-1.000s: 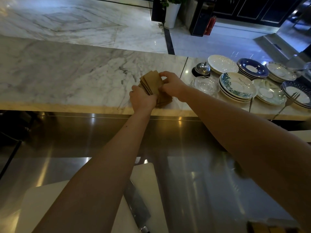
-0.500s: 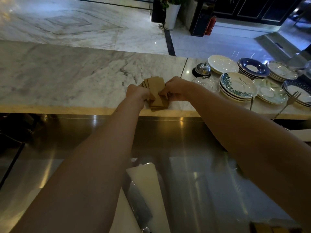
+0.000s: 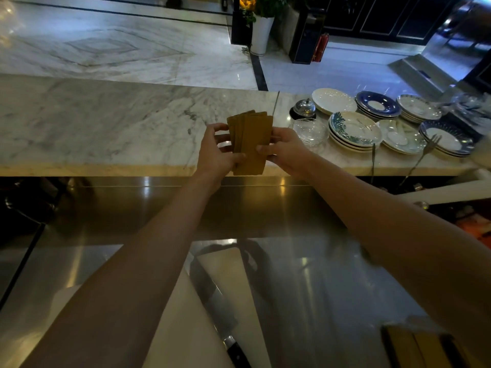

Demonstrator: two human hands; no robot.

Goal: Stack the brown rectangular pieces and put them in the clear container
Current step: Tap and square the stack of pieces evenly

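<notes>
A bundle of several brown rectangular pieces (image 3: pixel 251 142) is held upright between both hands above the near edge of the marble counter (image 3: pixel 106 128). The pieces are slightly fanned at the top. My left hand (image 3: pixel 215 152) grips the bundle's left side, fingers behind and thumb in front. My right hand (image 3: pixel 284 150) clasps its right side. A clear glass dish (image 3: pixel 309 130) stands on the counter just right of my right hand. More brown pieces (image 3: pixel 414 346) in a clear box show at the bottom right, blurred.
Stacks of patterned plates (image 3: pixel 353 131) fill the counter's right end, with a silver bell (image 3: pixel 305 107) behind and two forks (image 3: pixel 425 152) over the edge. On the steel worktop (image 3: pixel 305 288) lie a white cutting board (image 3: pixel 202 328) and a large knife (image 3: pixel 215 304).
The bundle lay tilted on the counter under both hands; now both hands have lifted it upright and squared it more.
</notes>
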